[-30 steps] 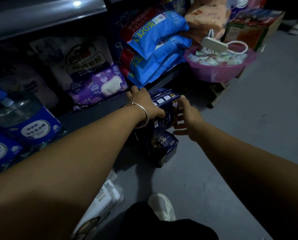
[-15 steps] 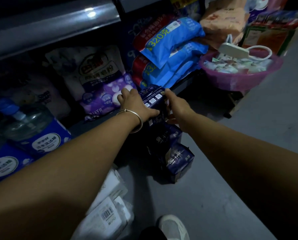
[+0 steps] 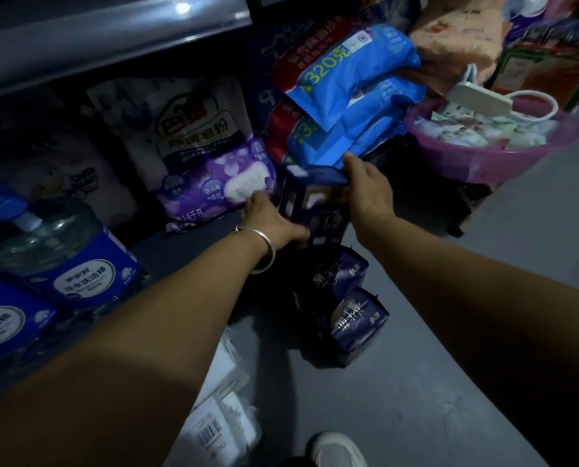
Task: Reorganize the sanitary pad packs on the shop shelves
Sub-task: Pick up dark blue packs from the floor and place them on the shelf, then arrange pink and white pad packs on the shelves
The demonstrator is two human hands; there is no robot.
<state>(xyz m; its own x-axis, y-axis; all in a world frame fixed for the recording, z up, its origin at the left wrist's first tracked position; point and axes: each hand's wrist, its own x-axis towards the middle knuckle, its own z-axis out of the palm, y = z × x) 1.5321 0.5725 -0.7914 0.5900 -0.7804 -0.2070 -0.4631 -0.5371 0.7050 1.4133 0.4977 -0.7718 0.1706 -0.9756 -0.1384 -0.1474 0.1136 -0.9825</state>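
Both hands hold one dark blue pad pack [image 3: 310,200], which is lifted just above the front edge of the low shelf [image 3: 187,241]. The left hand [image 3: 271,222] grips the pack from its left and lower side, with the fingers curled under it; a silver bracelet [image 3: 264,247] sits on this wrist. The right hand [image 3: 365,187] holds the pack on its right side, the thumb on the top corner and the fingers bent around the far side. The pack is tilted and a little blurred.

Below the held pack, two more dark blue packs [image 3: 345,305] stand on the grey floor [image 3: 449,332], leaning on each other. Behind the held pack, on the shelf, lies a purple and white bag [image 3: 210,156]. To the right of it, blue bags [image 3: 348,96] are stacked. Further right of the pack stands a pink basin [image 3: 483,156] with small packets inside and a white power strip [image 3: 473,96] across its rim. Left of the pack, on the shelf, there is a clear jug [image 3: 55,244] with a blue label.
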